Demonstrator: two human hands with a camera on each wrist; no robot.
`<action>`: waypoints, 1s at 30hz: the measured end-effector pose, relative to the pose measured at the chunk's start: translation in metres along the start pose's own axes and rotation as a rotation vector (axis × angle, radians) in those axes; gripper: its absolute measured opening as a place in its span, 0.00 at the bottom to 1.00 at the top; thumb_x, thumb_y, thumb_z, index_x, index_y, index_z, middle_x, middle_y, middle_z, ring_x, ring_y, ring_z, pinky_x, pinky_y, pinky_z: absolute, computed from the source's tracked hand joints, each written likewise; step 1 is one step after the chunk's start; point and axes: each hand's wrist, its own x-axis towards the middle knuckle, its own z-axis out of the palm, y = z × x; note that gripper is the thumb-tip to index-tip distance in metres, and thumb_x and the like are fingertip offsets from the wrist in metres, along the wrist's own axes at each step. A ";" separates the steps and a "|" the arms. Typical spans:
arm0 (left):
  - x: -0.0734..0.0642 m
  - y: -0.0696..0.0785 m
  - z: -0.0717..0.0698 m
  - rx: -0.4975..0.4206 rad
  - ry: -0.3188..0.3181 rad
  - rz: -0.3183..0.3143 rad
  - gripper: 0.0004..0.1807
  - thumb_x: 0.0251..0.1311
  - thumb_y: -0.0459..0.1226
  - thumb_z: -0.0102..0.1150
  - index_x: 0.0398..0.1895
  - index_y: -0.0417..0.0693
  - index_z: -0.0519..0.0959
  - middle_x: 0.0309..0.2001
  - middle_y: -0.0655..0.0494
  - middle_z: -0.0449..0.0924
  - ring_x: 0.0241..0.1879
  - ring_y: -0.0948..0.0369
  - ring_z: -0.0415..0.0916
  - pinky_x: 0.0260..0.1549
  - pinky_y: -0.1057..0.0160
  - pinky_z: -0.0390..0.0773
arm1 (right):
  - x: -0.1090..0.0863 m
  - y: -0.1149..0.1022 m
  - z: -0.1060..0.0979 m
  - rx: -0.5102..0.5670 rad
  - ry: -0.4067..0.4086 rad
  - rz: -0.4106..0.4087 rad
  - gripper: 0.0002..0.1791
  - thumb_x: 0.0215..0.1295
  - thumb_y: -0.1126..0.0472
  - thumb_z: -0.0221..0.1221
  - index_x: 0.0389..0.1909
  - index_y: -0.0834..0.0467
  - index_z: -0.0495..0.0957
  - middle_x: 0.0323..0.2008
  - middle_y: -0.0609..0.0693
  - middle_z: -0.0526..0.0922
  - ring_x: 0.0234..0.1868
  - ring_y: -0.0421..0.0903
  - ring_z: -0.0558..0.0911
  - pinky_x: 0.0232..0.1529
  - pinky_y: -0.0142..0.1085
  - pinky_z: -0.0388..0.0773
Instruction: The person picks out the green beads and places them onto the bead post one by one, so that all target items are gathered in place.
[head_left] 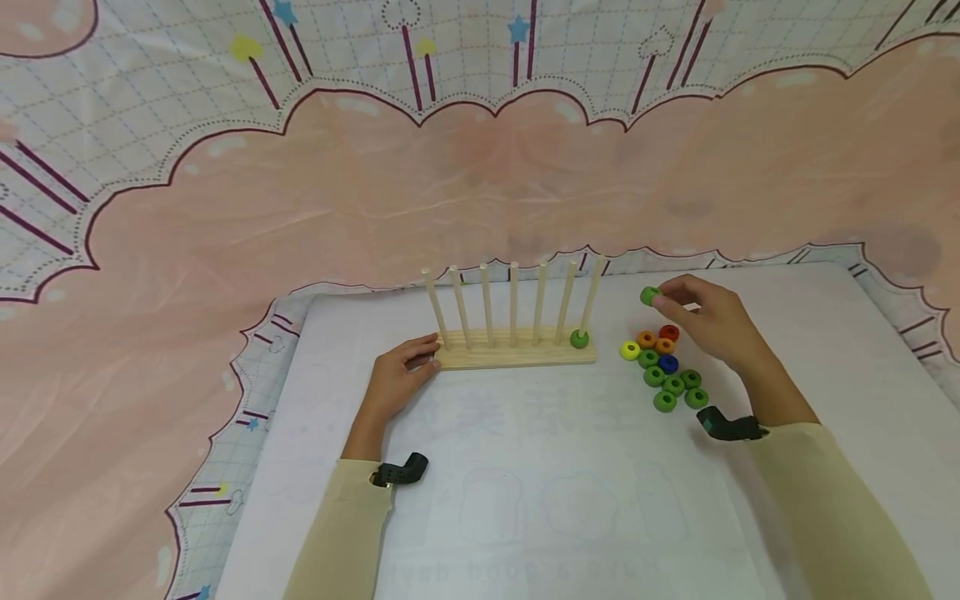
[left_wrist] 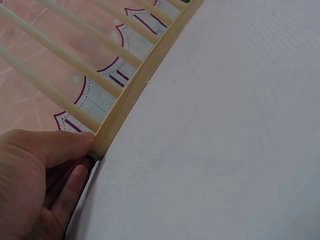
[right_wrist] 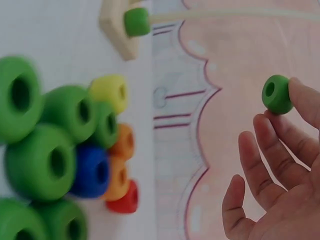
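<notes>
A pale wooden peg rack with a row of upright pegs stands on the white board. On its rightmost peg sits one green bead, down at the base. My left hand grips the left end of the base, thumb on the near side, as the left wrist view shows. My right hand is raised right of the rack and pinches another green bead between thumb and fingertips; its hole is visible. Beneath that hand lies a cluster of loose beads: several green, a blue bead, a yellow bead, two orange and a red bead.
The white board bears faint printed lettering near its front. A pink and white patterned cloth spreads behind and around it. Both wrists wear black straps with small cameras.
</notes>
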 end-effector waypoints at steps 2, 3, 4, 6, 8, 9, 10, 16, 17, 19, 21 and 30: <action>0.000 0.000 0.000 0.003 0.000 -0.004 0.18 0.66 0.32 0.66 0.58 0.38 0.83 0.67 0.53 0.78 0.65 0.56 0.78 0.60 0.72 0.80 | 0.001 -0.008 -0.001 0.008 0.008 -0.013 0.36 0.71 0.31 0.53 0.63 0.56 0.74 0.58 0.60 0.81 0.60 0.60 0.76 0.59 0.61 0.79; 0.000 0.000 0.000 0.005 0.000 -0.006 0.18 0.66 0.32 0.66 0.58 0.38 0.83 0.67 0.53 0.78 0.65 0.56 0.78 0.60 0.72 0.80 | 0.002 -0.011 -0.002 0.013 0.014 -0.020 0.35 0.71 0.31 0.53 0.63 0.56 0.74 0.58 0.60 0.81 0.60 0.59 0.77 0.59 0.61 0.80; 0.000 0.000 0.000 0.007 0.000 -0.009 0.18 0.66 0.32 0.66 0.58 0.38 0.83 0.67 0.53 0.78 0.64 0.56 0.78 0.60 0.72 0.80 | 0.002 -0.015 -0.002 0.017 0.020 -0.027 0.35 0.71 0.32 0.54 0.63 0.56 0.75 0.58 0.60 0.81 0.60 0.59 0.77 0.60 0.60 0.80; 0.000 0.000 -0.001 0.012 0.000 -0.011 0.18 0.66 0.32 0.66 0.58 0.38 0.83 0.67 0.53 0.78 0.64 0.56 0.78 0.60 0.71 0.80 | 0.003 -0.022 -0.002 0.021 0.031 -0.045 0.35 0.71 0.32 0.54 0.63 0.56 0.75 0.58 0.59 0.81 0.59 0.58 0.77 0.61 0.59 0.79; 0.000 0.000 -0.001 0.016 -0.002 -0.011 0.18 0.66 0.32 0.66 0.58 0.39 0.83 0.68 0.54 0.78 0.64 0.56 0.79 0.60 0.70 0.81 | 0.004 -0.030 -0.003 0.020 0.048 -0.068 0.33 0.72 0.33 0.54 0.62 0.56 0.76 0.58 0.59 0.82 0.58 0.57 0.79 0.61 0.55 0.81; 0.000 0.000 -0.001 0.015 -0.003 -0.010 0.18 0.66 0.32 0.66 0.58 0.39 0.83 0.68 0.54 0.78 0.64 0.56 0.79 0.60 0.69 0.81 | 0.004 -0.034 -0.003 0.016 0.060 -0.087 0.32 0.72 0.34 0.54 0.61 0.56 0.76 0.57 0.58 0.83 0.57 0.56 0.79 0.60 0.52 0.81; 0.000 0.000 -0.001 0.014 -0.004 -0.010 0.18 0.66 0.32 0.66 0.58 0.39 0.83 0.68 0.54 0.78 0.64 0.56 0.78 0.61 0.69 0.81 | 0.004 -0.038 -0.004 0.013 0.072 -0.103 0.31 0.73 0.35 0.55 0.60 0.56 0.76 0.56 0.58 0.83 0.56 0.55 0.80 0.59 0.50 0.81; 0.001 -0.001 -0.002 0.017 -0.003 -0.006 0.18 0.66 0.32 0.66 0.58 0.39 0.83 0.68 0.54 0.78 0.65 0.55 0.78 0.61 0.69 0.80 | 0.003 -0.067 -0.008 0.009 0.162 -0.206 0.26 0.74 0.40 0.56 0.58 0.58 0.78 0.51 0.57 0.85 0.53 0.54 0.80 0.55 0.47 0.79; 0.001 -0.002 -0.002 0.019 -0.003 -0.004 0.18 0.66 0.32 0.66 0.58 0.39 0.83 0.68 0.54 0.78 0.65 0.55 0.78 0.61 0.69 0.80 | 0.003 -0.072 -0.008 0.012 0.175 -0.222 0.26 0.75 0.41 0.56 0.57 0.58 0.78 0.51 0.56 0.85 0.53 0.54 0.80 0.56 0.48 0.79; 0.001 -0.002 -0.002 0.020 -0.003 -0.002 0.18 0.66 0.33 0.66 0.58 0.39 0.83 0.68 0.54 0.78 0.65 0.55 0.78 0.61 0.69 0.81 | 0.003 -0.081 -0.009 0.016 0.197 -0.249 0.25 0.75 0.42 0.56 0.57 0.58 0.79 0.50 0.56 0.85 0.52 0.53 0.80 0.55 0.50 0.78; 0.001 -0.002 -0.002 0.019 -0.002 0.000 0.18 0.66 0.32 0.66 0.58 0.39 0.83 0.68 0.53 0.78 0.65 0.55 0.78 0.61 0.68 0.81 | 0.003 -0.089 -0.009 0.018 0.215 -0.275 0.24 0.75 0.43 0.57 0.56 0.58 0.79 0.49 0.56 0.85 0.52 0.53 0.80 0.55 0.51 0.78; 0.003 -0.005 -0.001 0.014 -0.005 -0.005 0.18 0.66 0.33 0.66 0.58 0.40 0.83 0.68 0.54 0.78 0.65 0.55 0.78 0.60 0.68 0.81 | 0.010 -0.105 -0.002 -0.019 0.232 -0.325 0.22 0.73 0.46 0.61 0.56 0.58 0.80 0.47 0.54 0.85 0.51 0.52 0.80 0.56 0.52 0.79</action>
